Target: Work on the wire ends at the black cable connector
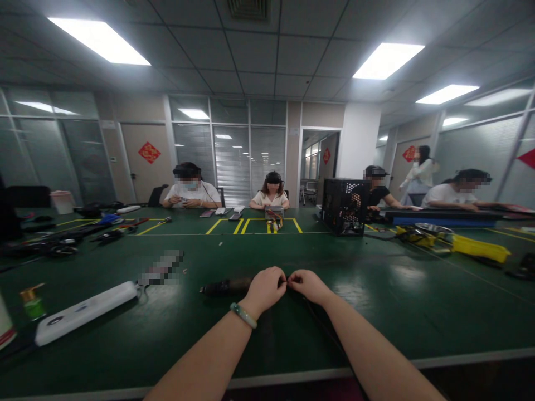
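Note:
A dark, corded tool, much like an electric screwdriver (228, 287), lies on the green table with its narrow tip to the left. My left hand (267, 287), a bangle on its wrist, closes over the tool's rear end with curled fingers. Close beside it, my right hand (308, 285) is closed in a pinch where the rear end meets the black cord (321, 317). The fingertips of both hands nearly touch, and the exact spot they grip is mostly hidden. From there the cord runs under my right forearm toward the table's front edge.
A long white power strip (87, 312) and a green bottle (32, 303) lie to the left. Farther back stand a black computer case (345, 206) and a grey power supply (274, 212). A yellow tray (480, 248) lies right. Several people sit across the table.

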{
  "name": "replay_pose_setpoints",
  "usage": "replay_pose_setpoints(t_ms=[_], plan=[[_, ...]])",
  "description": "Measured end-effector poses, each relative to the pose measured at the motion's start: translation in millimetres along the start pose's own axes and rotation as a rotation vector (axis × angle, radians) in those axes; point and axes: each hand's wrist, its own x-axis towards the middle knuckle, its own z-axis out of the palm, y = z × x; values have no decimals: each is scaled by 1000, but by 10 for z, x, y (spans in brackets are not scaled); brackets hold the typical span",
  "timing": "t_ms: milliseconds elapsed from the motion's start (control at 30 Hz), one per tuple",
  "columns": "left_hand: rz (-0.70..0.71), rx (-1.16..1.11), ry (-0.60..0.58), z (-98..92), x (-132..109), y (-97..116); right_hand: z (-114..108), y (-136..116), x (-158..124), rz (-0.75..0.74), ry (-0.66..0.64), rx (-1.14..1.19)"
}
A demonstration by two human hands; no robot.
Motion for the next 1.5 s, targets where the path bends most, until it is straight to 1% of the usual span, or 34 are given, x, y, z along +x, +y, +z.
replay_pose_setpoints(t_ms=[233,400,500,767,967,1133,1400,1500], plan=[[-4,38,7,40,14,-16,0,3,3,-32,9,-16],[3,19,7,39,12,-16,-13,-20,-3,-42,9,-14],[9,-2,15,31,9,-19,-12,-12,0,-32,5,-6],[-11,13,-20,-13,1,9,-2,9,4,12,-17,25],[7,3,3,36,12,-28,-12,-1,-4,18,-26,45],[51,23,38,73,19,-68,0,20,8,-23,-7,36],[35,33,26,51,13,-43,3,35,10,-14,-11,28],[19,33,-1,28,6,-25,4,38,9,-11,-21,52]])
